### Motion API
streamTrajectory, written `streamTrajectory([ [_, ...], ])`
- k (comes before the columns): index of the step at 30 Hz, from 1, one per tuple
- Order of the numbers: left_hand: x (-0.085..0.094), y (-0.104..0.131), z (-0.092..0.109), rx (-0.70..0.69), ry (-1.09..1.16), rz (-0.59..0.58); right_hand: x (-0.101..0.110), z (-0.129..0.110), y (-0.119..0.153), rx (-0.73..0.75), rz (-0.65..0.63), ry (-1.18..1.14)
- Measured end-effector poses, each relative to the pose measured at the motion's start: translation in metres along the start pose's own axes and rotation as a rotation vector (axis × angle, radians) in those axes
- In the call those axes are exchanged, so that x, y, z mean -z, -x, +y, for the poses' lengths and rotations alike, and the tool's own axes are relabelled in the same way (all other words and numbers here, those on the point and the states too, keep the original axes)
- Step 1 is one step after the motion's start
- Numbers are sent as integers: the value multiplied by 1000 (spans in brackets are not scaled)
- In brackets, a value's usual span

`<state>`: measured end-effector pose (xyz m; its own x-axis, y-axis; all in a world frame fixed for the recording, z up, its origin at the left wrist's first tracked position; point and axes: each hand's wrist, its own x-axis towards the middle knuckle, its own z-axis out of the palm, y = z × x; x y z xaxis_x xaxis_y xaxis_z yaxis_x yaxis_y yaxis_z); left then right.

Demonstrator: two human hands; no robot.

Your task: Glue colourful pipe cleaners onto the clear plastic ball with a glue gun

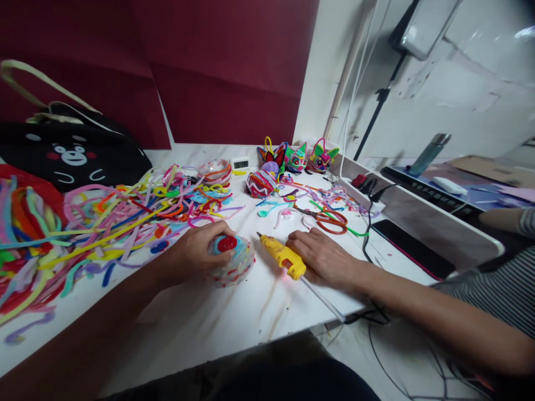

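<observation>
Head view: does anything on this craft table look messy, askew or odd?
Yes. Loose pipe cleaners sprawl in a tangle across the table, and cut scraps surround the scissors. The yellow glue gun lies on its side beside the right hand. The left hand grips a wrapped ball.

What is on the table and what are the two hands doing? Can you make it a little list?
left hand: holds a round craft ball wrapped in coloured strips
right hand: rests on a yellow glue gun
table: white
left side: pile of pipe cleaners
behind: red scissors, cat-face crafts, black bag
</observation>
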<state>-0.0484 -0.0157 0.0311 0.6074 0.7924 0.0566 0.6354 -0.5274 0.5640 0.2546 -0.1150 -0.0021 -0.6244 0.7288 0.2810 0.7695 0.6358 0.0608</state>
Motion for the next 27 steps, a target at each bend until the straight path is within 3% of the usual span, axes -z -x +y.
streamTrajectory([
  [6,-1,1,0,2,8,21,10,20,3,-66,-248,2],
  [11,0,1,4,-29,0,26,36,28,-10,-37,-404,-57],
  [15,-1,1,2,-51,-12,30,52,18,-34,-19,-247,-264],
  [18,-4,0,-2,-74,-19,51,49,0,-60,-128,-108,-441],
  [23,-10,0,-9,-87,-28,79,32,-22,-96,-277,-94,-663],
  [27,-13,0,-12,-102,-31,103,22,-23,-105,-316,-110,-724],
])
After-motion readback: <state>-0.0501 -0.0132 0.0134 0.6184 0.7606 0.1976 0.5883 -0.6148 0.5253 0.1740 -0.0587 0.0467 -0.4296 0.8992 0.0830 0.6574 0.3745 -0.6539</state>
